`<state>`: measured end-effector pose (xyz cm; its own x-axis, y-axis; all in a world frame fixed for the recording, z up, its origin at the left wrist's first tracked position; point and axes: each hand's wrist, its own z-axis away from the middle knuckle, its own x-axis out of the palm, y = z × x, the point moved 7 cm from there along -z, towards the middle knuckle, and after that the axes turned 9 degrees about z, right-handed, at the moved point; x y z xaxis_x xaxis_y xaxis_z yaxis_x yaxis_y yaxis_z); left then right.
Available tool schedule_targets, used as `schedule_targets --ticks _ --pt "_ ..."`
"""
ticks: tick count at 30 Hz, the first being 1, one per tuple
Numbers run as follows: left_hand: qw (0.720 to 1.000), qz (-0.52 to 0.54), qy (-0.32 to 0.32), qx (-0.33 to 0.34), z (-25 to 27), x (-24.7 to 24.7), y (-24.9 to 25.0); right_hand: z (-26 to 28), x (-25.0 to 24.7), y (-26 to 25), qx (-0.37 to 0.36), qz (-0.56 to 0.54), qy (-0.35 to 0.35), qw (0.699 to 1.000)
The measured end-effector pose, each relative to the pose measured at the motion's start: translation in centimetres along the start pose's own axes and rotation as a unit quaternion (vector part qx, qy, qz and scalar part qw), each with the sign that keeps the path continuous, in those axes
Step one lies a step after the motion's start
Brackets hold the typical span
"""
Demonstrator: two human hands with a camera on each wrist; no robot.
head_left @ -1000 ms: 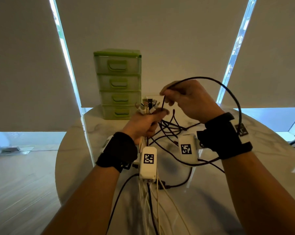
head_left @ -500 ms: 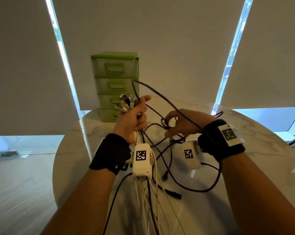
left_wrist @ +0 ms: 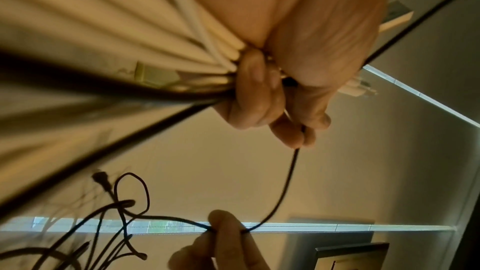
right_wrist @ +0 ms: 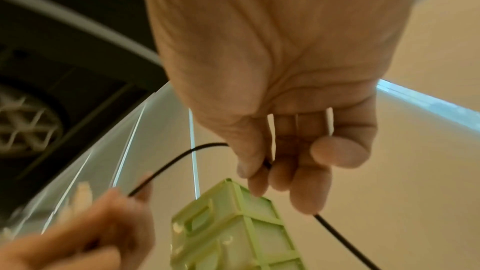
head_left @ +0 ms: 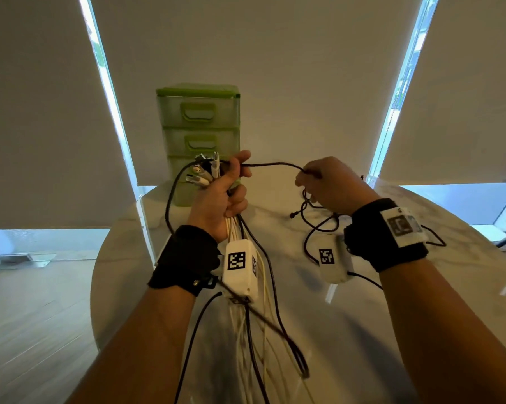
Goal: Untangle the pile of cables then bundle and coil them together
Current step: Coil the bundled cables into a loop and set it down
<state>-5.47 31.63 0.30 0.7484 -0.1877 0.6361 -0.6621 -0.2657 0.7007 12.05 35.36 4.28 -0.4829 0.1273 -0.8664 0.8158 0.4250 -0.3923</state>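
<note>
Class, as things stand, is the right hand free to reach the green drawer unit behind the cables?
Probably not yet: the right hand pinches a black cable running to the left hand. The drawer unit stands unobstructed behind.

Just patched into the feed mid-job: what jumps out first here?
The left hand grips a bundle of white and black cables, plugs fanned above the fist. A thin black cable spans from it to the right hand, which pinches it. Behind stands a green drawer unit on the marble table.

Left hand [head_left: 219,196] raised at frame centre, fingers curled tight; right hand [head_left: 333,188] held level beside it, fingertips pinched.
</note>
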Motion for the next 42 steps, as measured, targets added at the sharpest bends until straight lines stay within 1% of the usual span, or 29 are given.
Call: schedule_targets --ticks 2,5,7,9,12,14,16,18,20,21,23,24,25,26,27,28,29,31,33,34,36,38,39,40,41,42 --pt "0.998 -0.055 -0.009 -0.018 -0.1 0.1 -0.6 0.4 -1.0 -0.4 -0.015 -0.062 0.002 0.998" --pt "0.985 -0.150 -0.020 -0.082 0.0 0.7 -2.7 1.3 -3.0 -2.1 -0.052 -0.130 0.006 0.990" --pt "0.971 -0.212 -0.024 -0.110 0.2 0.8 -3.9 2.3 -4.6 -3.4 -0.076 -0.154 0.027 0.985" --pt "0.960 -0.249 -0.042 -0.123 0.5 1.2 -4.7 3.6 -6.1 -4.3 -0.087 -0.178 0.056 0.979" --pt "0.938 -0.309 -0.080 -0.138 1.4 3.0 -5.7 5.8 -6.7 -5.0 -0.088 -0.186 0.054 0.977" --pt "0.916 -0.370 -0.087 -0.132 2.0 4.3 -6.5 6.9 -6.7 -5.1 -0.073 -0.168 0.036 0.982" --pt "0.901 -0.414 -0.048 -0.118 1.7 4.1 -6.5 7.9 -6.9 -4.6 -0.058 -0.153 0.030 0.986" --pt "0.896 -0.432 -0.019 -0.100 1.2 2.9 -5.9 9.3 -6.7 -4.3 -0.043 -0.138 0.015 0.989" --pt "0.889 -0.447 -0.006 -0.099 0.9 2.0 -5.1 10.7 -5.4 -4.2 -0.035 -0.112 -0.036 0.992" --pt "0.885 -0.455 0.010 -0.098 1.0 1.8 -4.5 11.3 -4.4 -4.0 -0.028 -0.100 -0.078 0.992" --pt "0.878 -0.470 0.039 -0.082 1.1 1.7 -3.0 12.5 -2.5 -3.1 0.002 -0.091 -0.165 0.982" --pt "0.868 -0.488 0.045 -0.077 1.2 1.8 -2.3 13.0 -2.2 -2.7 0.025 -0.106 -0.188 0.976" --pt "0.851 -0.519 0.043 -0.073 1.3 2.3 -1.6 13.3 -2.2 -2.3 0.051 -0.144 -0.188 0.970" --pt "0.833 -0.550 0.035 -0.058 1.4 2.9 -1.0 13.6 -2.5 -2.1 0.081 -0.209 -0.166 0.960" --pt "0.822 -0.566 0.027 -0.050 1.5 3.5 -0.6 13.8 -2.9 -2.1 0.111 -0.276 -0.134 0.945" --pt "0.814 -0.580 0.010 -0.039 1.7 4.4 -0.3 13.9 -3.3 -2.3 0.139 -0.318 -0.111 0.931" --pt "0.808 -0.589 0.000 -0.032 1.7 5.1 -0.3 14.0 -3.3 -2.6 0.160 -0.319 -0.109 0.928" --pt "0.796 -0.604 -0.030 -0.018 2.3 6.7 -0.2 14.0 -3.0 -3.8 0.165 -0.238 -0.147 0.946" --pt "0.795 -0.602 -0.071 -0.016 2.5 7.7 -0.5 14.0 -2.8 -4.7 0.142 -0.172 -0.155 0.962" --pt "0.801 -0.593 -0.082 -0.022 2.8 7.9 -0.5 14.0 -3.0 -4.9 0.132 -0.149 -0.139 0.970" --pt "0.819 -0.567 -0.084 -0.032 3.0 7.6 -0.4 14.6 -4.0 -4.6 0.126 -0.132 -0.079 0.980" --pt "0.834 -0.551 -0.023 -0.032 3.0 6.7 0.5 15.3 -5.1 -3.8 0.136 -0.183 -0.024 0.973" --pt "0.848 -0.529 0.013 -0.037 3.2 6.2 0.8 15.9 -5.7 -3.4 0.139 -0.209 -0.005 0.968" --pt "0.865 -0.498 0.034 -0.045 3.8 6.3 1.1 16.5 -6.3 -2.9 0.142 -0.216 0.007 0.966" --pt "0.881 -0.469 0.037 -0.057 4.6 7.0 1.3 17.0 -6.6 -2.3 0.146 -0.206 0.011 0.967" --pt "0.894 -0.441 0.023 -0.072 5.2 7.9 1.2 17.6 -6.6 -1.6 0.151 -0.188 0.012 0.970"
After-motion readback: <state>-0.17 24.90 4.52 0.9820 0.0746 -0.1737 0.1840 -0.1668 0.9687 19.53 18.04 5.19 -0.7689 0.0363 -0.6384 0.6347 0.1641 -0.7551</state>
